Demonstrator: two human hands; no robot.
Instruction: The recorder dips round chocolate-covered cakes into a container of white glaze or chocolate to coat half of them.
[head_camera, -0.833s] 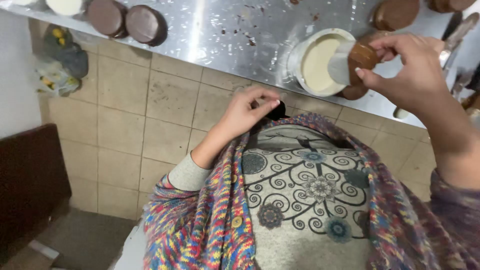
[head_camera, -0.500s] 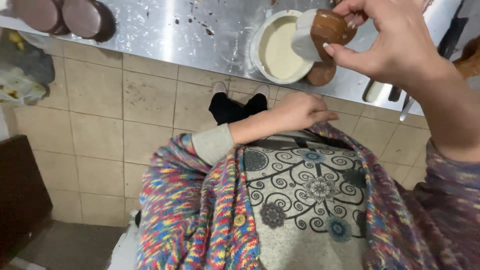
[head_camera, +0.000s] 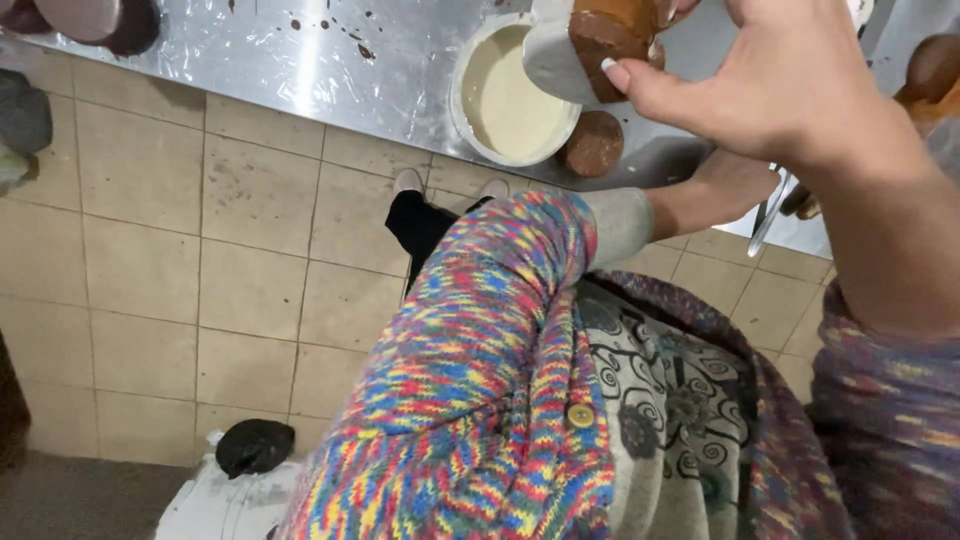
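Observation:
My right hand (head_camera: 790, 90) is shut on a small brown clay pot (head_camera: 610, 35) whose one end is coated in pale grey-white glaze. It holds the pot tilted just above the right rim of a white bowl (head_camera: 462, 110) filled with cream-coloured liquid. My left hand (head_camera: 730, 185), in a colourful knitted sleeve, reaches across to the table's front edge below my right hand. Its fingers are hidden behind my right wrist, close to a thin metal tool (head_camera: 768, 220). A round brown clay piece (head_camera: 593, 145) lies beside the bowl.
The bowl stands on a shiny metal table (head_camera: 300, 50) spattered with brown drops. More brown clay pieces sit at the far left (head_camera: 90, 15) and far right (head_camera: 930, 70). Below are beige floor tiles (head_camera: 200, 270), my shoes (head_camera: 408, 180) and a black lump (head_camera: 255, 445).
My left hand moved from my chest rightward to the table edge under my right hand. The pot came closer to the camera, staying over the bowl's rim.

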